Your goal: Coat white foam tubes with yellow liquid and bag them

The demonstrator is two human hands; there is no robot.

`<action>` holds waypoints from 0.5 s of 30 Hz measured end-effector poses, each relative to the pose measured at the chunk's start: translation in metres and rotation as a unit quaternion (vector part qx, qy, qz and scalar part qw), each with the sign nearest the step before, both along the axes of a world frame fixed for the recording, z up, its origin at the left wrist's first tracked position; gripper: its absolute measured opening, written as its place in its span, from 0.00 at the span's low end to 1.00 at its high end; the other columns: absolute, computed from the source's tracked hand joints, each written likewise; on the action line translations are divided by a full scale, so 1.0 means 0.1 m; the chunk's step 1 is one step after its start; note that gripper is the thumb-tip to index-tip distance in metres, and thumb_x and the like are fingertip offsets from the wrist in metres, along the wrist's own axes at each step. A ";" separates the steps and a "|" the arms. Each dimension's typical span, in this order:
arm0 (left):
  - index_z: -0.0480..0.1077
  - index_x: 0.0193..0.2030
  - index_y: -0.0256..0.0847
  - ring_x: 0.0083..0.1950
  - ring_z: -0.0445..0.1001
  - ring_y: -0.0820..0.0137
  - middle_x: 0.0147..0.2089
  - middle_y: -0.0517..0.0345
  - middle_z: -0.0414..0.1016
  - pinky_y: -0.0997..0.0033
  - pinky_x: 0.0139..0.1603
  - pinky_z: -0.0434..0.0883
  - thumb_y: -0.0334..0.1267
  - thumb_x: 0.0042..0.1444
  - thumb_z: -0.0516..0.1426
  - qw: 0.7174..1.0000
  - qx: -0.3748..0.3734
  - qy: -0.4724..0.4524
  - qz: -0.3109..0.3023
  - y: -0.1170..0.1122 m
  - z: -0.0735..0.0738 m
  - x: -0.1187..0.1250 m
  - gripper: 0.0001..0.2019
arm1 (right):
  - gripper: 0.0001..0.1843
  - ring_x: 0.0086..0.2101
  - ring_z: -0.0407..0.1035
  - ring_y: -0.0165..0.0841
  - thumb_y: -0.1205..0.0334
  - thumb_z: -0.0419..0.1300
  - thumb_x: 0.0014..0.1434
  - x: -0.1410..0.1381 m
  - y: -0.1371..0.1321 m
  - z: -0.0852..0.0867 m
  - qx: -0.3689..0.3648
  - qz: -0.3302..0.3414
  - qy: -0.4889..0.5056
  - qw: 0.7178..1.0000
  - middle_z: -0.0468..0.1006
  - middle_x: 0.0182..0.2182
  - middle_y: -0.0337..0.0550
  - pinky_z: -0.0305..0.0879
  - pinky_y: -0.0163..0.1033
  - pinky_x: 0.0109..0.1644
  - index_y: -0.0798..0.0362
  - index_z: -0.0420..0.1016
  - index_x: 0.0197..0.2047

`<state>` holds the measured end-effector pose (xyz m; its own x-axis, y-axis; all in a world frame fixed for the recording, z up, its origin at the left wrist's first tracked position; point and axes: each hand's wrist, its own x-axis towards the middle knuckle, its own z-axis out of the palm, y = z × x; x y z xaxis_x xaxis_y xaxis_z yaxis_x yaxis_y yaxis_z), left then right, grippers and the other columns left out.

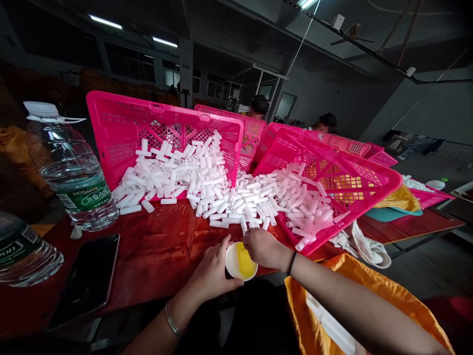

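My left hand is wrapped round the side of a small white cup, tilted so that its mouth faces me. Inside it shows something smooth and bright yellow. At the cup's upper right rim is my right hand, its fingers closed in a pinch; whatever they hold is hidden. Just beyond both hands, a heap of short white plastic tubes spills across the red tabletop.
Pink baskets, one at left and one at right, lie tipped with tubes. Water bottles and a phone are on the left. An orange cloth bag hangs by my right arm. People sit beyond.
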<state>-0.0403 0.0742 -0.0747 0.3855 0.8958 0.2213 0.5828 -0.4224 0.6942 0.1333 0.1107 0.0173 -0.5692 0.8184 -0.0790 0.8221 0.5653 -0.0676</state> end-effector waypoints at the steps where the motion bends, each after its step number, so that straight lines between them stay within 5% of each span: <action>1: 0.41 0.70 0.43 0.65 0.62 0.48 0.66 0.41 0.62 0.44 0.64 0.58 0.38 0.39 0.69 1.000 0.000 -0.001 0.002 -0.01 0.00 0.00 0.55 | 0.12 0.35 0.75 0.37 0.76 0.55 0.54 0.08 0.02 -0.03 -0.008 -0.010 0.033 0.999 0.81 0.31 0.49 0.67 0.37 0.40 0.56 0.80 0.31; 8: 0.43 0.70 0.41 0.65 0.62 0.48 0.64 0.40 0.64 0.45 0.63 0.61 0.39 0.38 0.69 1.000 -0.011 0.004 0.014 -0.03 0.01 0.01 0.55 | 0.11 0.31 0.72 0.30 0.69 0.53 0.59 0.43 0.05 -0.32 -0.092 -0.048 0.251 0.963 0.80 0.31 0.44 0.68 0.32 0.37 0.57 0.77 0.32; 15: 0.41 0.70 0.42 0.64 0.63 0.47 0.64 0.40 0.64 0.44 0.63 0.61 0.39 0.39 0.69 1.000 0.000 -0.001 0.015 -0.02 -0.02 0.01 0.55 | 0.08 0.25 0.70 0.30 0.66 0.57 0.54 0.48 0.21 -0.45 -0.170 -0.099 0.319 0.927 0.78 0.24 0.41 0.67 0.33 0.30 0.59 0.77 0.29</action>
<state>-0.0388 0.0718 -0.0768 0.3573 0.9069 0.2231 0.5934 -0.4049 0.6956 0.1815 0.1316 -0.0273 -0.4296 0.9016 -0.0500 0.6388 0.2643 -0.7226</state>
